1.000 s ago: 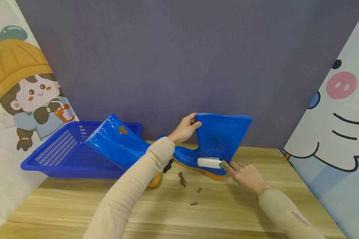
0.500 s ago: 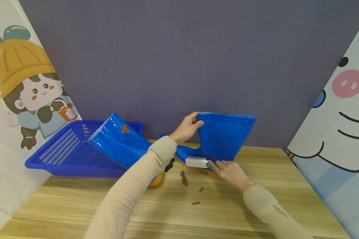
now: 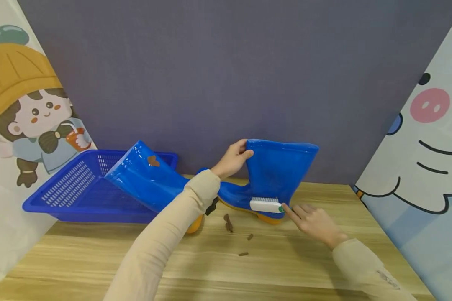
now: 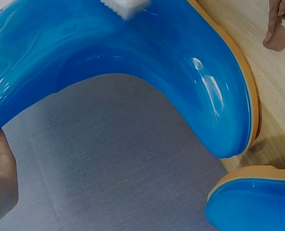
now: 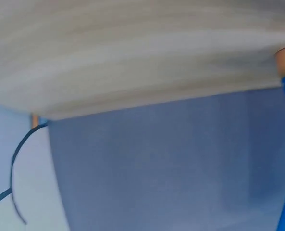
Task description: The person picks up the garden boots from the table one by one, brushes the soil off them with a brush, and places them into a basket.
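Note:
In the head view a blue rain boot (image 3: pixel 278 167) with a yellow sole stands on the table, toe to the left. My left hand (image 3: pixel 233 159) grips its shaft by the top rim, thumb in front. A white scrub brush (image 3: pixel 265 205), bristles upward, lies against the boot's lower side near the heel; my right hand (image 3: pixel 312 221) holds its green-marked handle end. From the left wrist, the brush (image 4: pixel 125 6) shows against the boot (image 4: pixel 200 82) at the top edge. A second blue boot (image 3: pixel 150 179) leans over a basket, a brown patch (image 3: pixel 153 161) on its shaft, partly hidden by my left sleeve.
The blue plastic basket (image 3: pixel 94 216) with slotted walls stands at the left. Several brown pieces lie on the wooden table (image 3: pixel 305 267), the largest brown piece (image 3: pixel 228 223) near the boots. A grey wall (image 3: pixel 226 83) rises behind, with printed panels on both sides.
My right hand slid the brush left toward the boot's toe, then back right toward the heel. My left hand keeps its grip on the rim, and the second boot stays put.

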`<state>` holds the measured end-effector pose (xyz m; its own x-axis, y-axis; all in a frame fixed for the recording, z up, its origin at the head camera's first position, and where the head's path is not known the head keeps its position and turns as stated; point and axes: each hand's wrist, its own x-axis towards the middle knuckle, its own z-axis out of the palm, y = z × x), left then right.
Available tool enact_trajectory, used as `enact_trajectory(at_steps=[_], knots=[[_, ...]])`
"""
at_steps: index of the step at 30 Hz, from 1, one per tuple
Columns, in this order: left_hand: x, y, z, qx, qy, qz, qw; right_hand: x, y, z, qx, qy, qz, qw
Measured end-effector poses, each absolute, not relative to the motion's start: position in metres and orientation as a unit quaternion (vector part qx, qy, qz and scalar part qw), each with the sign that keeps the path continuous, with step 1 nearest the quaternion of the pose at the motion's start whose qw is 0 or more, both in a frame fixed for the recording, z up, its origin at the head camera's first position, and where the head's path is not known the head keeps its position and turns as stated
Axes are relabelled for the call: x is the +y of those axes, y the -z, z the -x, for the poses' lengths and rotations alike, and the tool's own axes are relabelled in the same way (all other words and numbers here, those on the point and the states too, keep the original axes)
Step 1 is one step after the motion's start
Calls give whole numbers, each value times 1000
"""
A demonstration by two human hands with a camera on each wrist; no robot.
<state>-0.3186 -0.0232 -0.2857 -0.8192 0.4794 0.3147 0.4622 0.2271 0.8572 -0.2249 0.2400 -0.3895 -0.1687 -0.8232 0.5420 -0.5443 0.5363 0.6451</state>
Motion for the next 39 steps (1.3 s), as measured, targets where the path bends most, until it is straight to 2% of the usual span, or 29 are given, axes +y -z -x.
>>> enact_trajectory(at_steps=[6,15,26,29,36,39], knots=[[-25,286,318,782,-546,-302,7,242,388,234,-760,152,-451,442],[-24,290,316,789,-533,-306,10,207,401,251,-766,172,-448,427],[-25,289,318,784,-541,-304,8,182,405,245,-779,177,-449,400],[-24,289,318,784,-542,-304,11,187,401,239,-783,149,-443,410],[-23,286,319,788,-539,-298,8,209,389,237,-765,89,-424,477],[-22,288,319,791,-538,-290,8,211,392,236,-768,104,-426,467]])
